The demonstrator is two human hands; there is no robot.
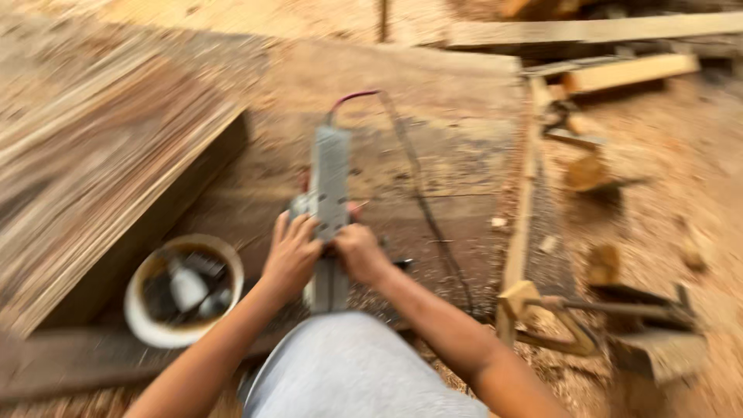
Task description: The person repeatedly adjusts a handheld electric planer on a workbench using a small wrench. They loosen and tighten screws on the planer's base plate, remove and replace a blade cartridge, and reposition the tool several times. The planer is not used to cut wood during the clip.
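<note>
Closest to the camera, a grey-clad knee (pixel 352 371) is seen at the bottom edge, with both bare forearms reaching forward over it. The whole shot is pretty motion-blurred, so fine detail is lost.

Just past the knee, the left hand (pixel 290 259) is wrapped around the left side of a grey power tool (pixel 329 193), fingers curled over its body. The right hand (pixel 360 251) is closed on the tool's right side, knuckles bent tight; what exactly is pinched under them can't be told. The tool is held long-ways, pointing away from the person, resting on a wide dark wooden slab (pixel 433 155).

To the left, near the left forearm, a white bucket (pixel 182 290) is set on the ground, with a few blurry bits inside. Beside and above it, a big pale plank (pixel 101 170) is laid at a slant.

From the far end of the tool a reddish cord (pixel 352 97) is looped out, and a thin black cable (pixel 422 201) is trailed across the slab. On the right, a narrow wooden strip (pixel 522 209) is run along the slab's edge, with sawdust-covered ground (pixel 681 178) beyond. Farthest off, lighter timber pieces (pixel 619 73) are stacked at the top right.
</note>
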